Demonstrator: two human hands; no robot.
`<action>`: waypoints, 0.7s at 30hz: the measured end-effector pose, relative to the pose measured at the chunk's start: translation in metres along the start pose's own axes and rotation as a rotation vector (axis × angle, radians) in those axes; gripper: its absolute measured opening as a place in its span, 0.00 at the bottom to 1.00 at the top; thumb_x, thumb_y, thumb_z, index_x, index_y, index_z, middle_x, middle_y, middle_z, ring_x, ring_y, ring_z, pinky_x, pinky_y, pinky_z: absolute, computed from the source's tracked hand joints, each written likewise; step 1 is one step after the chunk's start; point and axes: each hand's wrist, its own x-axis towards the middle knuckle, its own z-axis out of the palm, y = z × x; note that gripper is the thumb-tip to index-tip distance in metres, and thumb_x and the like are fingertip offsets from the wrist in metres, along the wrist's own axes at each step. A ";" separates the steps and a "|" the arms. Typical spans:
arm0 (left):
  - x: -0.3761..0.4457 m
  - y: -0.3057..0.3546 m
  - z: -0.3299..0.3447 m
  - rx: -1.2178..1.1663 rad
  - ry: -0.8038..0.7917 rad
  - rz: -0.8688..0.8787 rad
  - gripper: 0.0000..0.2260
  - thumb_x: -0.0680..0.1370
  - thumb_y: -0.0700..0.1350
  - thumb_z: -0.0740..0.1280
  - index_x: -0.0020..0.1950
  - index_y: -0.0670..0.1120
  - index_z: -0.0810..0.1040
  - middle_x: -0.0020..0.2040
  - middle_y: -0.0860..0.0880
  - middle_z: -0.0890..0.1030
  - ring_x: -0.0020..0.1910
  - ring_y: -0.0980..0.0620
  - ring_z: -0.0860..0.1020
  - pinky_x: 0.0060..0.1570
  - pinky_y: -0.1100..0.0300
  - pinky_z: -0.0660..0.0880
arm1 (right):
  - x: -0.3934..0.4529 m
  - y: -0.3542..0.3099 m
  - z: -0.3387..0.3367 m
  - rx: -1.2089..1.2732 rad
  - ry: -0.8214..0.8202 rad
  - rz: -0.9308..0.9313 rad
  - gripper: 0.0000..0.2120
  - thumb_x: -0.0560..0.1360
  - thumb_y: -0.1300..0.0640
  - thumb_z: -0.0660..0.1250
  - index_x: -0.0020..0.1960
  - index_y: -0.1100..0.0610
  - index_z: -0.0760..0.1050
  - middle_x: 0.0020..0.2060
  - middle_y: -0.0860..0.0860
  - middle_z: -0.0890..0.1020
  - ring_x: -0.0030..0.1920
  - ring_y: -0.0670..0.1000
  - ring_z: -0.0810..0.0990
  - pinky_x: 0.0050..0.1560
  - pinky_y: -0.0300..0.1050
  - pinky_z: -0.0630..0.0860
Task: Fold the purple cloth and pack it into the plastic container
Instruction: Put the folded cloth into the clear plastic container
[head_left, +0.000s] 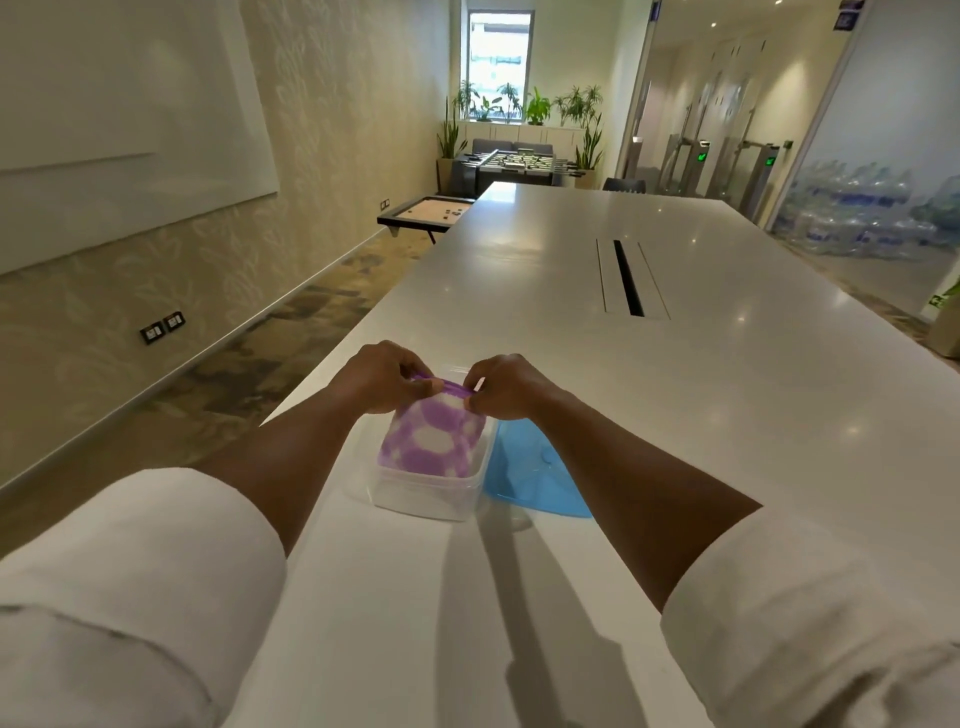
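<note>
A folded purple cloth with white patches hangs down into a clear plastic container that stands on the white table. My left hand pinches the cloth's top left corner. My right hand pinches the top right corner. Both hands hold the cloth's upper edge above the container's far rim, and the lower part of the cloth rests inside the container. The far side of the container is hidden behind the cloth and my hands.
A blue lid lies flat on the table, touching the container's right side. A cable slot runs along the table's middle farther away. The table's left edge is close to the container. Carpeted floor lies to the left.
</note>
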 end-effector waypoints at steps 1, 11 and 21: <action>0.002 -0.002 0.003 0.020 -0.010 -0.001 0.15 0.73 0.54 0.73 0.53 0.46 0.85 0.48 0.48 0.85 0.46 0.49 0.82 0.41 0.62 0.75 | 0.001 -0.001 0.003 -0.067 -0.018 -0.009 0.14 0.74 0.54 0.65 0.58 0.52 0.81 0.55 0.52 0.80 0.50 0.51 0.75 0.54 0.49 0.80; 0.004 -0.005 0.022 0.296 -0.063 0.013 0.13 0.74 0.55 0.72 0.53 0.49 0.86 0.49 0.48 0.86 0.44 0.49 0.83 0.49 0.56 0.80 | 0.014 -0.002 0.035 -0.400 -0.036 -0.037 0.16 0.75 0.46 0.63 0.58 0.49 0.81 0.55 0.51 0.81 0.58 0.54 0.74 0.46 0.46 0.69; 0.010 0.006 0.032 0.207 -0.007 0.022 0.06 0.74 0.47 0.73 0.49 0.49 0.86 0.49 0.49 0.86 0.47 0.50 0.83 0.53 0.54 0.79 | 0.016 0.010 0.033 0.026 0.264 0.098 0.12 0.74 0.55 0.63 0.51 0.51 0.84 0.51 0.52 0.84 0.54 0.54 0.80 0.53 0.50 0.80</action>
